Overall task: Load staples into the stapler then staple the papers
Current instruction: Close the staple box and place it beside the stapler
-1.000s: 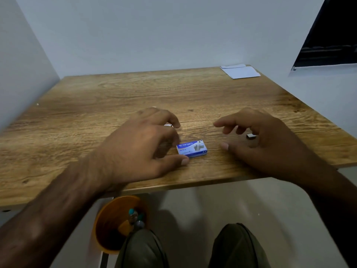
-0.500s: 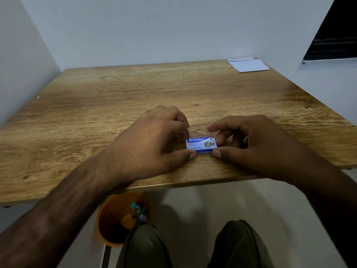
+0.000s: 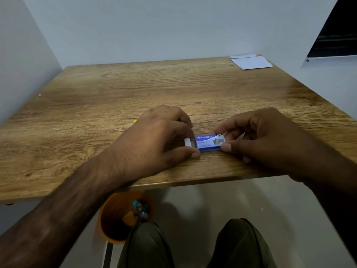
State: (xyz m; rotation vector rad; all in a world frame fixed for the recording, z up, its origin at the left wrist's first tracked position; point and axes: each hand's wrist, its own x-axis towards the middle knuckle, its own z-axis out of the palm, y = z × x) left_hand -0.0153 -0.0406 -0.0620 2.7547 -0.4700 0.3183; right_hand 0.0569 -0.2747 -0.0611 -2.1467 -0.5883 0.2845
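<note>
- Your left hand (image 3: 160, 140) pinches the white inner tray (image 3: 187, 142) that sticks out of the blue cardboard staple box (image 3: 209, 143); your right hand (image 3: 260, 138) pinches the box's other end between thumb and forefinger.
- The flat box lies on the wood-grain bench (image 3: 135, 89), near its front edge, with open board behind.
- White papers (image 3: 251, 61) lie at the far right corner, well apart.
- A round orange bin (image 3: 116, 215) stands below the front edge.

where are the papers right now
In the head view the papers lie at the far right corner of the table, far beyond the staple box held by the left hand and right hand.
</note>
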